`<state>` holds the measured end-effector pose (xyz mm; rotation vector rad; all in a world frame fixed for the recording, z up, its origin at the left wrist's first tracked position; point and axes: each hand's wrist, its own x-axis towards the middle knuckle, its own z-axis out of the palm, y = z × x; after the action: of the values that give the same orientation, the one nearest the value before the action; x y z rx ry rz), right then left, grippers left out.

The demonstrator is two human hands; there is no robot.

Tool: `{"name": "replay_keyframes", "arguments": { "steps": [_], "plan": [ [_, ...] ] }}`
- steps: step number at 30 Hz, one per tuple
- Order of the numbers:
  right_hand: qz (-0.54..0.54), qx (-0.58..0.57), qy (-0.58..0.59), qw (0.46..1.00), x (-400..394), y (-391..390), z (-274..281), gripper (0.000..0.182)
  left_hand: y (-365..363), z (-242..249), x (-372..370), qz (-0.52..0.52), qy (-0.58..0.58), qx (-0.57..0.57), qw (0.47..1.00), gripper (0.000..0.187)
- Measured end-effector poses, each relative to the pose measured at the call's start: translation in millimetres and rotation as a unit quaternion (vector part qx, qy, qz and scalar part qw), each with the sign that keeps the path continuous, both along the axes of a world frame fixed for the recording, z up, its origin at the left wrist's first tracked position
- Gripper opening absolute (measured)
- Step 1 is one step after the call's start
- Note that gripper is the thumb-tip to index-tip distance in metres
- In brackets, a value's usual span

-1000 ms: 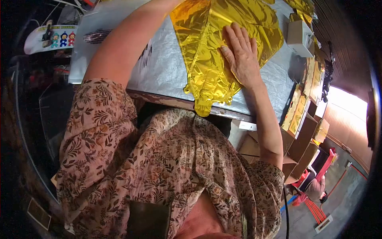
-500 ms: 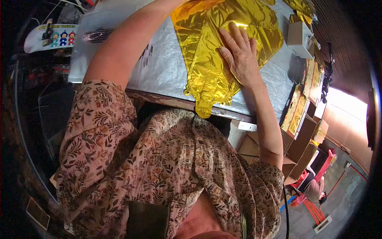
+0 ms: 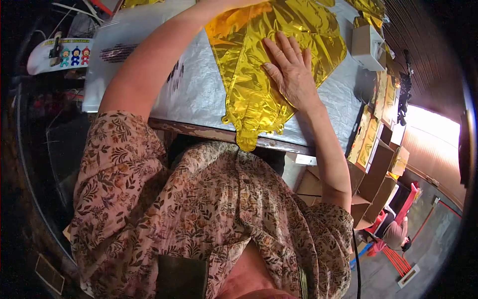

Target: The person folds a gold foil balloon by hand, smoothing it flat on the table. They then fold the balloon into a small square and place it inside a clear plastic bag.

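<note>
A flat gold foil balloon [image 3: 249, 79] lies creased over the table, its narrow tab hanging past the near edge. My right hand [image 3: 294, 74] rests palm down on the foil's right part, fingers stretched and slightly spread. At the top of the view, my left hand [image 3: 226, 4] reaches over the upper left of the foil. Its fingers are mostly cut off by the frame edge, so their grip cannot be made out. An orange reflection of the arm shows in the foil below it.
The table [image 3: 199, 104] has a silvery plastic cover. A white box [image 3: 367, 47] stands at the right, near more gold foil [image 3: 371, 10]. Cardboard boxes [image 3: 373, 184] are stacked beyond the right side. Another person [image 3: 393, 233] is farther off at lower right.
The view has shifted slightly, so the table and foil sit a little farther left. My right hand stays flat on the foil, and my left hand remains at the top edge.
</note>
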<state>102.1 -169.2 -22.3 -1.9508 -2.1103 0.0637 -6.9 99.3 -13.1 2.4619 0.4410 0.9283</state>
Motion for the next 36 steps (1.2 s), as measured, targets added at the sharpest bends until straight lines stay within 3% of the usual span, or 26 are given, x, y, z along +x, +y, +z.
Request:
{"name": "replay_keyframes", "arguments": {
  "steps": [1,2,4,5,6,8,9,10,12,15,22,24,26,28,30,32,34,36],
  "plan": [
    [0.001,0.004,0.002,1.000,0,-1,-1,0.058,-5,-2,2,-0.047,-0.092,0.043,0.994,0.030],
    [0.001,0.007,0.004,1.000,0,-2,-1,0.058,-11,-4,4,-0.048,-0.092,0.042,0.994,0.030],
    [-0.001,0.010,0.008,1.000,1,-2,-4,0.058,-30,-3,7,-0.160,-0.045,0.032,0.986,0.024],
    [-0.001,0.013,0.012,1.000,1,-1,-4,0.058,-31,-10,11,-0.169,0.029,0.054,0.984,0.027],
    [0.001,0.013,0.012,1.000,0,-1,-3,0.058,-43,-1,8,-0.167,0.029,0.054,0.984,0.027],
    [-0.002,0.009,0.013,1.000,-1,0,1,0.059,-79,25,-5,-0.026,0.209,0.136,0.968,0.033],
    [-0.004,0.010,0.012,1.000,0,0,1,0.059,-40,-25,16,-0.159,0.118,0.027,0.980,0.036],
    [-0.002,0.016,0.026,1.000,0,-1,0,0.059,-52,-10,10,-0.161,0.117,0.028,0.980,0.036],
    [-0.003,0.023,0.039,0.999,0,-2,0,0.059,-78,12,0,-0.031,0.211,0.128,0.969,0.037],
    [-0.004,0.037,0.038,0.999,1,-2,-1,0.058,-53,-7,11,-0.126,0.153,0.077,0.977,0.037],
    [0.018,0.079,0.037,0.996,-11,-4,13,0.053,-49,-25,13,-0.128,0.155,0.092,0.975,0.037],
    [0.048,0.093,0.055,0.993,-17,-5,16,0.053,-52,-30,11,-0.094,0.085,0.124,0.984,0.034],
    [0.074,0.062,0.093,0.991,-22,-9,16,0.052,-49,-28,11,-0.093,0.107,0.130,0.981,0.035],
    [0.078,0.053,0.086,0.992,-23,-10,12,0.053,-43,-28,12,-0.125,0.051,0.076,0.988,0.036],
    [0.072,0.050,0.079,0.993,-22,-11,10,0.053,-34,-24,0,-0.113,-0.005,0.083,0.990,0.034],
    [0.071,0.055,0.077,0.993,-22,-12,8,0.053,-33,-5,-29,0.089,0.051,0.028,0.994,0.031],
    [0.070,0.058,0.082,0.993,-21,-12,6,0.052,-42,18,-71,0.151,0.184,0.114,0.964,0.039],
    [0.071,0.064,0.087,0.992,-19,-12,3,0.052,-66,22,-96,0.212,0.212,0.098,0.949,0.041]
  ]
}}
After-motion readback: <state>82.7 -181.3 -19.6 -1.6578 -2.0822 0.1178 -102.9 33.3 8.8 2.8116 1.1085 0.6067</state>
